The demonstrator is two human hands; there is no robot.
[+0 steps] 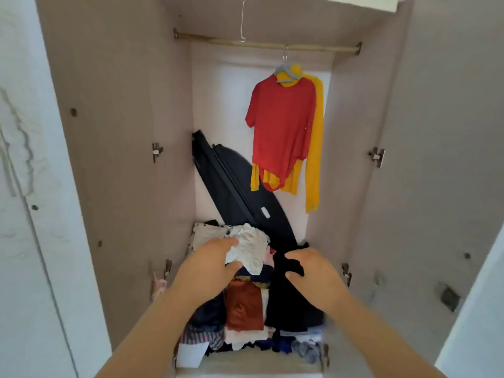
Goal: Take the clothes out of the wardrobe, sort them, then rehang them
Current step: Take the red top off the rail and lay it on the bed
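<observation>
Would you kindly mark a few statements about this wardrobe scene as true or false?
1. The red T-shirt hangs in front of a yellow top. True.
2. The left hand grips the red T-shirt. False: it grips a white garment.
3. The right hand holds a black garment. True.
4. The rail is packed with clothes. False: only those two tops hang on it.

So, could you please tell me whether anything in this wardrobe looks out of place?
A long black panel stands tilted at the back; it is not clothing. Below it, clothes lie in a loose heap.
</observation>
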